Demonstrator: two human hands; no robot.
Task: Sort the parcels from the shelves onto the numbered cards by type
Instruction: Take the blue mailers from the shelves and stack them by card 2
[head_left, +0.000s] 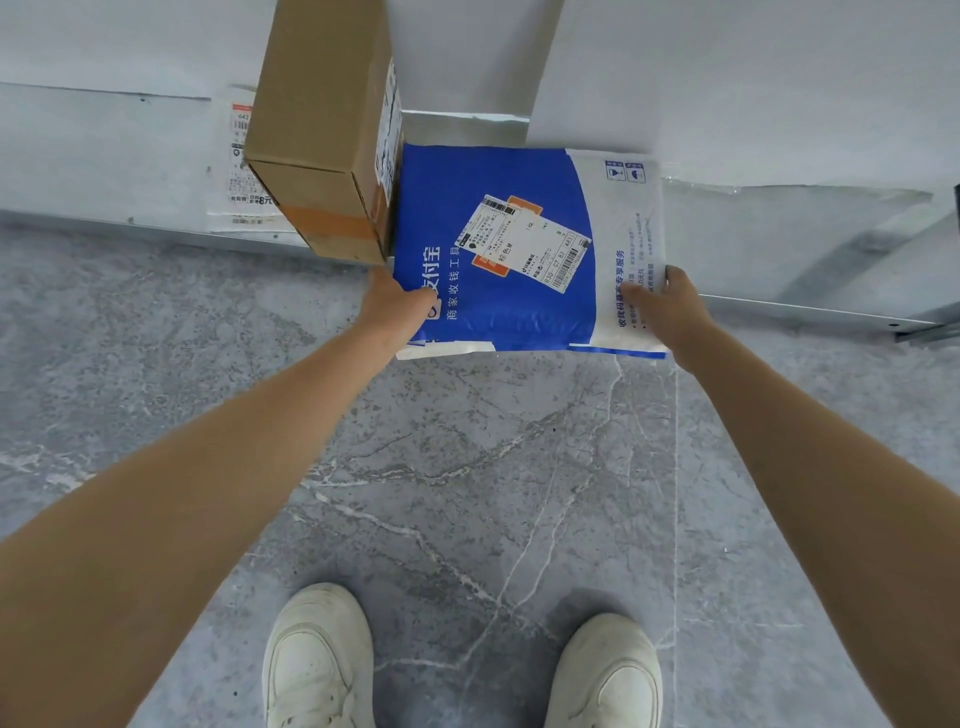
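A flat blue and white mailer bag (524, 244) with a shipping label lies half on a low metal shelf, its near edge sticking out over the floor. My left hand (397, 306) grips its near left corner, thumb on top. My right hand (670, 306) grips its near right corner. A tall brown cardboard box (327, 135) stands upright on the shelf, touching the mailer's left edge. A flat white mailer (241, 166) with a printed label lies behind and to the left of the box. No numbered cards are in view.
The low grey metal shelf (831, 244) runs across the frame, with an upright post at its far right. A white pillar (472, 52) rises behind the mailer. Grey marble floor (467, 467) spreads in front, with my two white shoes at the bottom.
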